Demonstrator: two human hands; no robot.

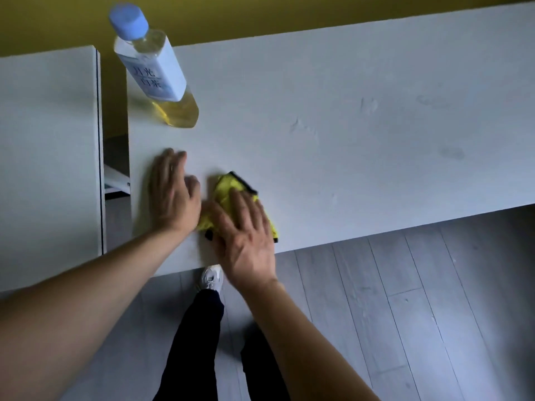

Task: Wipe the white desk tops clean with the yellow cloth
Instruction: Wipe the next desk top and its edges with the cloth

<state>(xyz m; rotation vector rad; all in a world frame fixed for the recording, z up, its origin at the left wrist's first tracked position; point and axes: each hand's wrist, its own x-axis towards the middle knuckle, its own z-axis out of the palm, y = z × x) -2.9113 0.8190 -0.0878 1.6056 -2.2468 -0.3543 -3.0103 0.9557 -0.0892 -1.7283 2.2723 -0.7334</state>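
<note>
- My right hand [246, 235] lay flat on the yellow cloth [228, 189], fingers straight and spread, palm pressing the cloth down rather than gripping it.
- The yellow cloth, with its black trim, sat bunched on the white desk top [347, 111] close to the near edge, not far from the desk's left end; my hand covered most of it, so only its far corner and a strip at either side showed.
- My left hand [173, 192] rested palm-down on the same desk top just left of the cloth, fingers straight and together, pointing toward the far edge, holding nothing. Its thumb side was close to the cloth; I could not tell whether they touched.
- A clear bottle [153, 68] with a blue cap, a white label and yellow liquid stood upright near the desk's far left corner, well apart from both hands, in line with my left hand's fingers.
- Faint smears and marks [298, 125] showed on the desk top toward the middle and right, away from the cloth.
- A second white desk top [49, 154] stood to the left, parted from the first by a narrow gap [115, 175] in which a piece of white frame showed lower down.
- A yellow wall [260, 15] ran behind the far edges.
- Below the near edge lay grey plank flooring [405, 314], with my dark trouser leg [197, 342] and a white sneaker [211, 277] tucked just under the desk's edge.
</note>
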